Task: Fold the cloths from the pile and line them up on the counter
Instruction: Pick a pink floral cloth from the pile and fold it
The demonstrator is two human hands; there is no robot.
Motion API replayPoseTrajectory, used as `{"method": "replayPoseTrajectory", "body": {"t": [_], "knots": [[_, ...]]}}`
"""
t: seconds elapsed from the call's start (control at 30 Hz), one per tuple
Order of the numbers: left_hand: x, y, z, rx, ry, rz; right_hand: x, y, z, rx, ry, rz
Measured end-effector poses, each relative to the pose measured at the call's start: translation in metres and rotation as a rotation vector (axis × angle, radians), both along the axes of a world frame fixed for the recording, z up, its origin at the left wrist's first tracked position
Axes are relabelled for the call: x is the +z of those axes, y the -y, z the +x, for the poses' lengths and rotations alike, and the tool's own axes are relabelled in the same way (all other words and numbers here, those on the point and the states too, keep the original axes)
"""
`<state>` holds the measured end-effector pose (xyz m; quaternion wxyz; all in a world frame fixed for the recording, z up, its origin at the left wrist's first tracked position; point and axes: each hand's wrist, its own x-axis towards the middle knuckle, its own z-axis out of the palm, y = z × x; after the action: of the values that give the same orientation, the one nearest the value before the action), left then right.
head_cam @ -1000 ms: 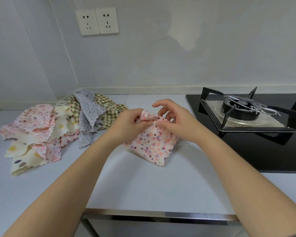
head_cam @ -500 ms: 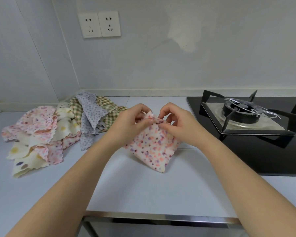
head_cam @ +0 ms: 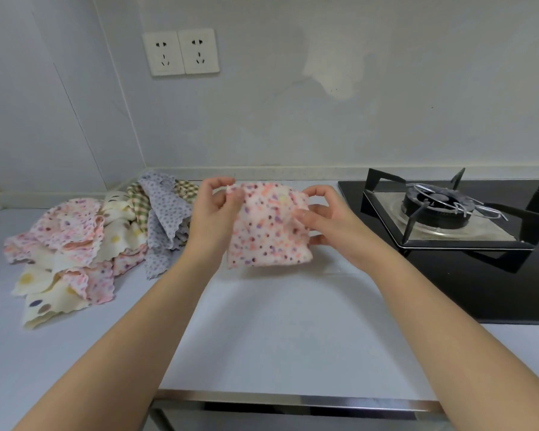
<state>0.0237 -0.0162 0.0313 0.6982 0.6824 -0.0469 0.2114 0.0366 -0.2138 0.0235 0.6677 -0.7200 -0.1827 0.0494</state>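
Pale grey walls meet in a corner behind a white worktop (head_cam: 262, 321), with a double wall socket (head_cam: 181, 52) high up, well to the left of a black gas hob (head_cam: 442, 213) that is set into the worktop. Just left of the hob, a person's two bare hands hold up a small pale pink cloth (head_cam: 268, 231) speckled with pink, orange and purple dots. The left hand (head_cam: 213, 213), on the side of the cloth away from the hob, pinches its upper corner between thumb and fingertips. The right hand (head_cam: 333, 222), on the side nearer the hob, grips the cloth's edge, thumb in front and fingers curled behind. The cloth hangs roughly square between them, slightly blurred; whether its lower edge touches the worktop cannot be told. Further from the hob, beyond the left hand, a loose pile of cloths (head_cam: 84, 241) lies on the worktop: pink floral, cream with large dots, green-and-cream check, and grey with small spots, all crumpled, overlapping and wavy-edged. Both forearms are bare.
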Motion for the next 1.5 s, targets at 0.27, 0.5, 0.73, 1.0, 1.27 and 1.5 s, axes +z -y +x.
{"method": "replayPoseTrajectory", "body": {"t": [0.27, 0.5, 0.73, 1.0, 1.27, 1.5], "knots": [[0.004, -0.003, 0.002, 0.176, -0.142, -0.277, -0.011, -0.025, -0.004, -0.026, -0.002, 0.001], [0.011, 0.002, -0.001, 0.067, -0.154, -0.083, -0.012, -0.016, 0.003, -0.181, -0.018, 0.134], [0.016, -0.021, -0.012, -0.546, -0.682, 0.211, -0.005, -0.01, -0.002, -0.04, 0.08, 0.164], [0.016, -0.016, -0.007, -0.16, 0.095, 0.575, 0.001, -0.011, -0.009, -0.156, 0.555, -0.165], [0.003, -0.025, 0.001, -0.152, 0.064, 0.67, -0.005, -0.003, -0.001, -0.122, 0.636, -0.338], [0.002, -0.024, 0.0, -0.154, 0.14, 0.733, -0.008, -0.001, 0.002, -0.134, 0.633, -0.353]]}}
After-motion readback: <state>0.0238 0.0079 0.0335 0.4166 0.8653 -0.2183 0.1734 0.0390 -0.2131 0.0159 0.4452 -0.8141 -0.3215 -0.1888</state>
